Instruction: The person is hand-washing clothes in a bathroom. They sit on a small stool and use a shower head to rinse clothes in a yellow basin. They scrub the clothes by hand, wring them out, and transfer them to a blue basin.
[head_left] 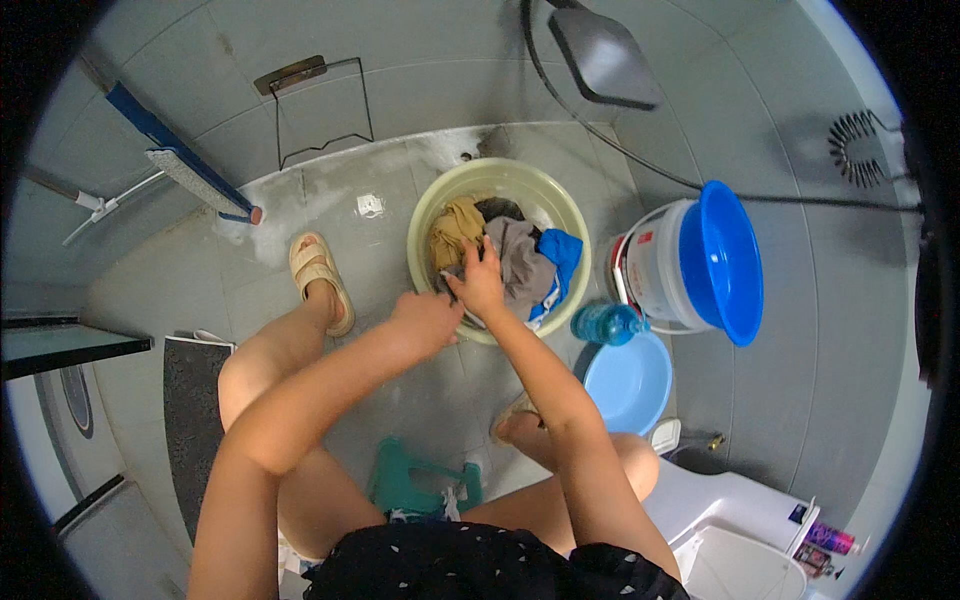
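In front of me a pale yellow-green basin (pixel 573 205) holds a heap of clothes. Among them are a tan garment (pixel 455 228), a grey-brown garment (pixel 522 262) and a blue garment (pixel 562 255). My right hand (pixel 478 283) lies on the grey-brown cloth, its thumb and fingers apart. My left hand (pixel 428 318) is curled closed at the basin's near left rim, touching or just beside it. What its fingers hold, if anything, is hidden. Right beside the basin stands a translucent blue bottle (pixel 603 324).
A light blue basin (pixel 628 380) lies right of my knee. Behind it are a white bucket (pixel 655 262) and a deep blue basin (pixel 722 265). A green stool (pixel 400 480) is beneath me. A flat mop (pixel 190 180) leans at the left wall; a shower hose (pixel 640 160) hangs on the right.
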